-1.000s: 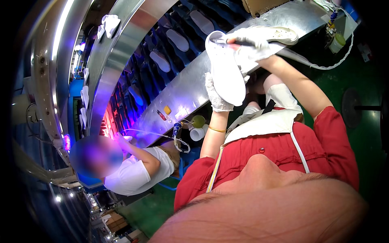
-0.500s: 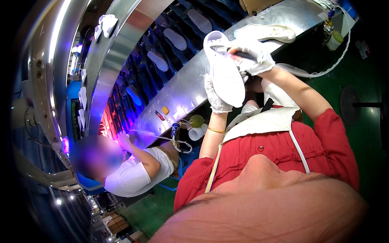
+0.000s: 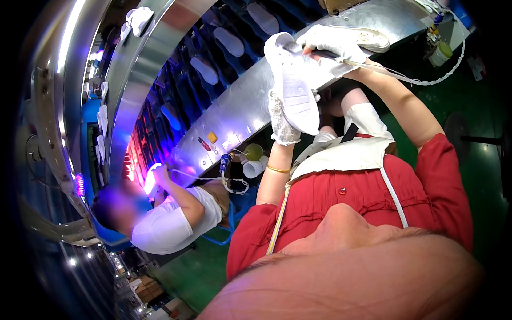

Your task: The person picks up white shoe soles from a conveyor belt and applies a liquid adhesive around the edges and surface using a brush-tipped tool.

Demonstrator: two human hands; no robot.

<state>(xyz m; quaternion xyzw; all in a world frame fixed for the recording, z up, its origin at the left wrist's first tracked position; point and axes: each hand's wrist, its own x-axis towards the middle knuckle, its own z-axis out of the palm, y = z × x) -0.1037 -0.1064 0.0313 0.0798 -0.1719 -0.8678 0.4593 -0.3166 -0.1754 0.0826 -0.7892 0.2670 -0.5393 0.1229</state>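
In the head view, the left hand (image 3: 285, 125) is supporting the white sole (image 3: 298, 98), its fingers wrapping the edges. The right hand's (image 3: 337, 44) fingers (image 3: 307, 50) are pinching a dark tool (image 3: 327, 54) beside the sole's upper end. Just beyond them, a cream shoe (image 3: 375, 39) is lying on the worktop (image 3: 229, 120).

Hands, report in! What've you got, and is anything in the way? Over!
Left hand gripping white sole. Right hand holding dark tool at that sole's far end. Nothing visibly blocking; pale sole on metal bench nearby.
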